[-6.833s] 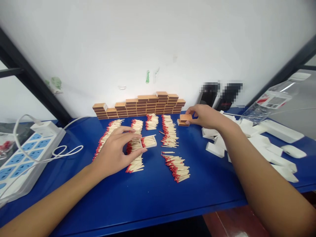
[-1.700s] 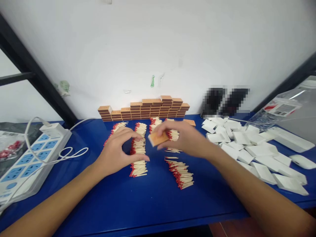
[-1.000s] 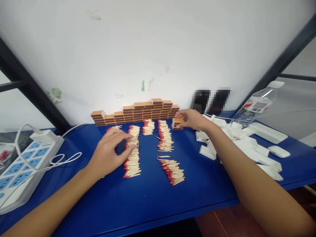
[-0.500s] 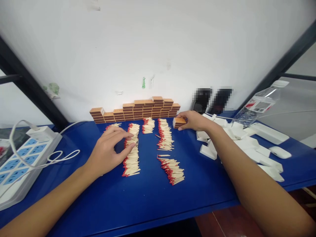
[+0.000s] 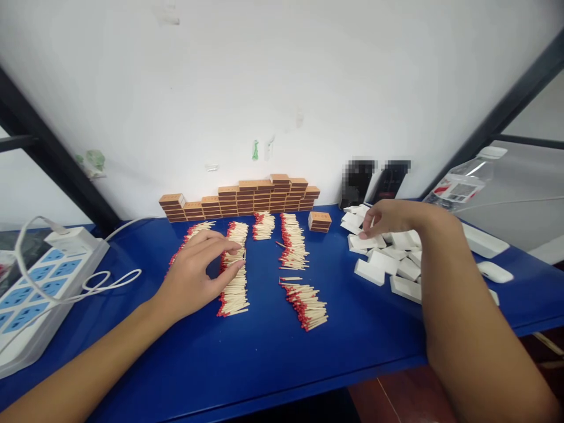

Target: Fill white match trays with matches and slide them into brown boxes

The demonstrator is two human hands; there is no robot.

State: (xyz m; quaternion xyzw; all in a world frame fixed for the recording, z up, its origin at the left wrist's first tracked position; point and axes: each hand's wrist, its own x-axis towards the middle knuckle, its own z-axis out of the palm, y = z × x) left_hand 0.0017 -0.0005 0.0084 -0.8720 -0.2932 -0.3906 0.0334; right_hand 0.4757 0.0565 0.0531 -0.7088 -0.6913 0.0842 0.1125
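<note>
My left hand (image 5: 198, 267) hovers palm down over a long row of red-headed matches (image 5: 234, 285), thumb and forefinger apart. It partly covers another match row (image 5: 187, 238) at the left. More match piles (image 5: 294, 241) lie to the right, including one nearer the front (image 5: 308, 305). At the heap of white matchbox trays (image 5: 382, 261), my right hand (image 5: 388, 218) has its thumb and fingers curled in a pinch at a tray (image 5: 362, 242). A short stack of brown matchbox sleeves (image 5: 319, 221) stands left of that hand, apart from it.
Stacked matchboxes (image 5: 247, 200) form a stepped wall along the back. A power strip (image 5: 44, 288) with a looped white cable (image 5: 108, 279) lies left. Two dark, blurred-out objects (image 5: 358, 185) lean on the wall. A plastic bottle (image 5: 462, 182) and a white mouse (image 5: 496, 271) are at right.
My right hand has let go of the small matchbox stack and moved right to the white trays. The stack stays where it was. My left hand has hardly moved.
</note>
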